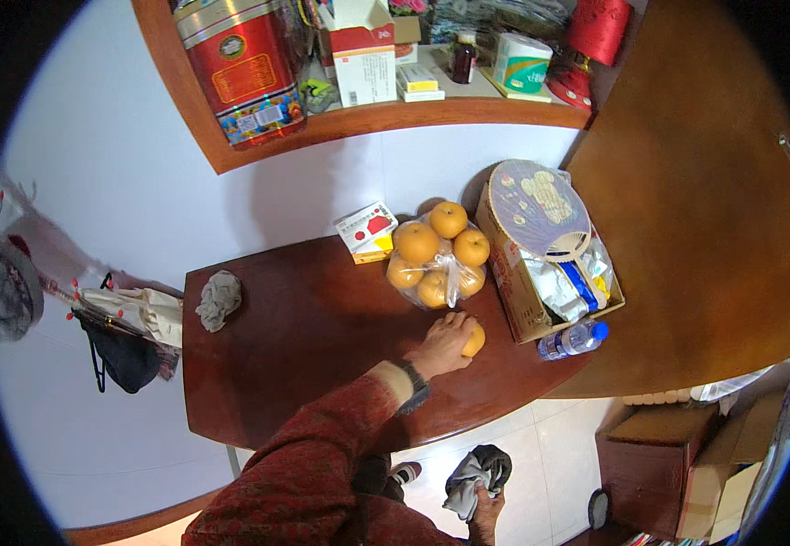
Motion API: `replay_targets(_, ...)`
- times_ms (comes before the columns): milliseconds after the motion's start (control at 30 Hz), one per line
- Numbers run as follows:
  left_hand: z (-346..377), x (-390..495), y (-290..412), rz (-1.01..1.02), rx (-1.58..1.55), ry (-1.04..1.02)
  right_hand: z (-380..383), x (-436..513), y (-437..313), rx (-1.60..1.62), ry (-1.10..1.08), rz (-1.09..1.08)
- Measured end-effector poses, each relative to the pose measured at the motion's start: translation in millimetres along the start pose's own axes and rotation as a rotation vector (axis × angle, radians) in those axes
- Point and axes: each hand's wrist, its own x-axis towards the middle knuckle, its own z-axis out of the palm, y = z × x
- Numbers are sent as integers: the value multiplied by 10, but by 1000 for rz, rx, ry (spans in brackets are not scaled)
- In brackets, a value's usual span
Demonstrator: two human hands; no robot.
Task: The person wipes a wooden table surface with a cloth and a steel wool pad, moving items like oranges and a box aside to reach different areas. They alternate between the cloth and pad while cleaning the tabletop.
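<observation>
On the dark red-brown tabletop (313, 355), my left hand (441, 347) has its fingers curled over a single round yellow-orange fruit, which looks like an Asian pear (475, 340). A dark wristwatch (417, 379) shows at the red sleeve's cuff. Just beyond that hand, several more such fruits (418, 243) sit in a knotted clear plastic bag (451, 286). Low in the view, off the table's front edge and over the floor, my right hand (487, 510) grips a bunched grey and dark cloth (471, 481). The cloth hides part of its fingers.
A carton of packets (518, 300) bears a round hand fan (538, 205); a blue-capped water bottle (572, 340) lies beside it. Small boxes (368, 232) sit by the wall. A crumpled grey cloth (219, 300) lies far left. Above is a loaded shelf (395, 119); cardboard boxes (661, 450) stand lower right.
</observation>
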Motion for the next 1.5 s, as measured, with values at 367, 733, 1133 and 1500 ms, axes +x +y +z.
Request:
replay_targets(367, -1575, 299, -1451, -359, 153, 607, -68, 178, 88, 18, -27, 0)
replay_targets(733, -1467, 747, -2063, -331, 299, 465, 145, -1, -168, -28, 27, 98)
replay_targets(1133, -1538, 688, -1926, -329, 326, 494, 27, -105, -31, 57, 36, 73)
replay_targets(1500, -1528, 164, -1573, -128, 305, 625, -37, -142, -72, -86, 50, 22)
